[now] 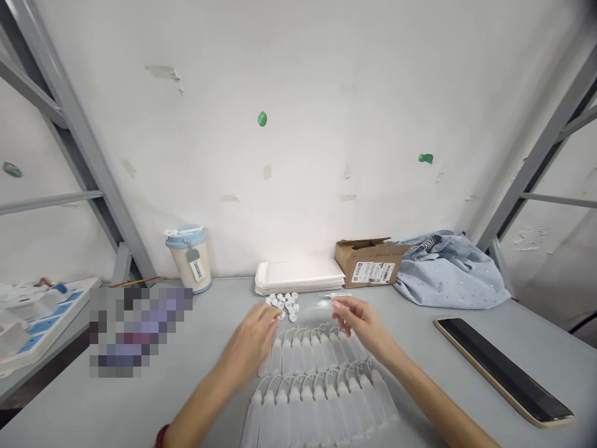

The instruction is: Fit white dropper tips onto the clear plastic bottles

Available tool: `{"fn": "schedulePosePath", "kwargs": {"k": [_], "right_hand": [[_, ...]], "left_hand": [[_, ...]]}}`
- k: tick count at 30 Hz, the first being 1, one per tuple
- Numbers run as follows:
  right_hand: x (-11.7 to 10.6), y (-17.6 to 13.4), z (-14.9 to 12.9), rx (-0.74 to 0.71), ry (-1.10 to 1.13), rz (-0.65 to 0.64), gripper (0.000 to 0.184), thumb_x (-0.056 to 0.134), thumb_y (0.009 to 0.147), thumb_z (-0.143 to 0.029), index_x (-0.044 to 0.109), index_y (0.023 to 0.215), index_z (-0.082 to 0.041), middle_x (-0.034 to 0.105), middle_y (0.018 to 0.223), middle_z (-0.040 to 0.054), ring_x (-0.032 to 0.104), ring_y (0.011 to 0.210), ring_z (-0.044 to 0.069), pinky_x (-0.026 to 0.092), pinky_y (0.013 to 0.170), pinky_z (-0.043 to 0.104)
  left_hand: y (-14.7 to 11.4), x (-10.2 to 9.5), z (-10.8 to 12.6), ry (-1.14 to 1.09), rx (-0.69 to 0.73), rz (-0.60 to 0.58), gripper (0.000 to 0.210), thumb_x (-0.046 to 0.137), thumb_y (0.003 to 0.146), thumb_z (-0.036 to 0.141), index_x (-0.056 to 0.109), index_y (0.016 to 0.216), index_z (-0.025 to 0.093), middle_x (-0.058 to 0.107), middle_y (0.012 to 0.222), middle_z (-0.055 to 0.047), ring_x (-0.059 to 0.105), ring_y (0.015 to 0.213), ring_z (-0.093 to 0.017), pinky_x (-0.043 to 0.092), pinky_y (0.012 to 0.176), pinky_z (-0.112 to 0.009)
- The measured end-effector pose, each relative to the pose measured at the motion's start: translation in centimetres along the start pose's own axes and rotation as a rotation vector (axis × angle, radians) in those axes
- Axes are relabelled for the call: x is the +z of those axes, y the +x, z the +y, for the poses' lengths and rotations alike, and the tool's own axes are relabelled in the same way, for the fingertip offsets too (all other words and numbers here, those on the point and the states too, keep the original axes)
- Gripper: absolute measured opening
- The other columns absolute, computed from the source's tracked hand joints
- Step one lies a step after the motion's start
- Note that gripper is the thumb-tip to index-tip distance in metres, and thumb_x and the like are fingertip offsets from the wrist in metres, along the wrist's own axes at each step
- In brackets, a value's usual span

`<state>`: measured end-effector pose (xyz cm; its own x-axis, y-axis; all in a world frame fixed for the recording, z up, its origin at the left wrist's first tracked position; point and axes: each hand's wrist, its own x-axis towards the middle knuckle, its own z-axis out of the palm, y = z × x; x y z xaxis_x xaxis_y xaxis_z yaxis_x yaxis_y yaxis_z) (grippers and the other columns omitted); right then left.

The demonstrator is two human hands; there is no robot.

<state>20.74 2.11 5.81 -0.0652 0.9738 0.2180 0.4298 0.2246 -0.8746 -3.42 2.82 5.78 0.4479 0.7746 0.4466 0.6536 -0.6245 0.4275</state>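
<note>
Two rows of translucent white squeeze bottles (308,410) lie side by side on the grey table, thin curved strands at their tops. Behind them is a small heap of white caps (288,305). My left hand (249,345) is at the heap's left front edge, fingers bent together and slightly blurred; whether a cap is between the fingertips I cannot make out. Above the right end of the back row, my right hand (359,317) has its fingers closed in a pinch. Something thin and pale shows by its fingertips, too small to name.
At the back stand a lidded cream cup (191,261), a stack of white trays (301,277), an opened cardboard box (370,264) and a blue cloth (450,274). A phone (504,370) lies at right, a power strip (51,323) at left. Metal posts flank the table.
</note>
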Motion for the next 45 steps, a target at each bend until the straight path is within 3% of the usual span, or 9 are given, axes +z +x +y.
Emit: {"fn": "schedulePosePath", "kwargs": {"k": [4,11,20,24,28,32,37,42,45], "right_hand": [[-2.0,1.7,2.8,-0.039,-0.153,0.111,0.035,0.050,0.079,-0.042,0.061,0.097,-0.014,0.064,0.097,0.0114,0.057,0.082,0.023,0.044,0.069,0.034],[-2.3,2.5,5.5,-0.121,-0.336,0.113,0.019,0.056,0.076,-0.029,0.060,0.092,-0.019,0.064,0.092,0.0059,0.055,0.088,0.023,0.042,0.081,0.035],[-2.5,3.1,5.3,-0.186,-0.460,0.117,0.009,0.057,0.076,-0.021,0.061,0.083,-0.019,0.061,0.096,0.0103,0.050,0.097,0.026,0.039,0.086,0.038],[-4.0,2.2,3.2,-0.141,-0.491,0.071,0.012,0.047,0.080,-0.019,0.059,0.078,-0.018,0.061,0.083,0.0082,0.053,0.079,0.022,0.041,0.074,0.035],[-5.4,0.5,0.9,-0.042,-0.497,-0.173,0.015,0.053,0.073,-0.021,0.057,0.060,-0.018,0.056,0.054,-0.0001,0.048,0.050,0.013,0.035,0.048,0.024],[-4.9,-0.4,0.8,0.043,-0.519,-0.303,0.023,0.059,0.067,-0.023,0.051,0.046,-0.017,0.050,0.044,-0.0022,0.041,0.042,0.009,0.027,0.043,0.023],[-4.2,0.0,2.0,0.100,-0.555,-0.278,0.032,0.057,0.062,-0.017,0.037,0.038,-0.018,0.036,0.038,-0.0047,0.030,0.038,0.007,0.019,0.042,0.023],[-4.7,0.1,0.4,0.049,-0.547,-0.140,0.021,0.054,0.074,-0.027,0.045,0.056,-0.019,0.050,0.053,-0.0011,0.042,0.049,0.011,0.027,0.046,0.023],[-3.2,-0.6,-1.0,-0.061,-0.440,-0.058,0.018,0.052,0.080,-0.035,0.048,0.073,-0.019,0.056,0.065,-0.0004,0.047,0.051,0.011,0.033,0.048,0.022]], "left_hand": [[0.0,-0.2,-3.2,0.032,-0.030,-0.060,0.025,0.038,0.086,0.017,0.058,0.101,0.021,0.058,0.098,-0.008,0.054,0.094,-0.023,0.046,0.082,-0.038],[-0.1,0.8,-3.9,0.037,-0.038,-0.109,0.022,0.040,0.085,0.017,0.060,0.094,0.021,0.057,0.091,-0.006,0.055,0.088,-0.022,0.047,0.078,-0.036],[-0.1,0.8,-4.0,0.069,-0.088,-0.065,0.017,0.042,0.084,0.021,0.059,0.088,0.019,0.059,0.088,-0.006,0.057,0.088,-0.023,0.047,0.077,-0.036],[0.0,0.1,-4.1,0.081,-0.099,-0.003,0.018,0.042,0.085,0.025,0.058,0.091,0.020,0.060,0.091,-0.007,0.056,0.090,-0.024,0.046,0.077,-0.038],[0.1,-0.4,-3.4,0.089,-0.111,0.068,0.020,0.040,0.086,0.030,0.056,0.093,0.020,0.060,0.093,-0.007,0.056,0.090,-0.025,0.047,0.075,-0.037],[0.1,-0.4,-2.0,0.070,-0.165,0.157,0.027,0.038,0.087,0.034,0.053,0.105,0.021,0.059,0.093,-0.006,0.056,0.089,-0.024,0.048,0.068,-0.034],[0.2,-0.4,-0.4,-0.150,-0.333,0.099,0.035,0.036,0.088,0.042,0.055,0.108,0.021,0.060,0.096,-0.005,0.056,0.082,-0.021,0.048,0.062,-0.029],[0.4,-0.6,0.8,-0.525,-0.531,-0.025,0.040,0.047,0.081,0.048,0.059,0.101,0.016,0.061,0.086,-0.004,0.058,0.077,-0.018,0.048,0.067,-0.028],[0.2,-0.4,1.9,-0.707,-0.564,-0.070,0.036,0.055,0.077,0.046,0.060,0.098,0.018,0.061,0.085,-0.003,0.058,0.077,-0.017,0.047,0.070,-0.027]]}}
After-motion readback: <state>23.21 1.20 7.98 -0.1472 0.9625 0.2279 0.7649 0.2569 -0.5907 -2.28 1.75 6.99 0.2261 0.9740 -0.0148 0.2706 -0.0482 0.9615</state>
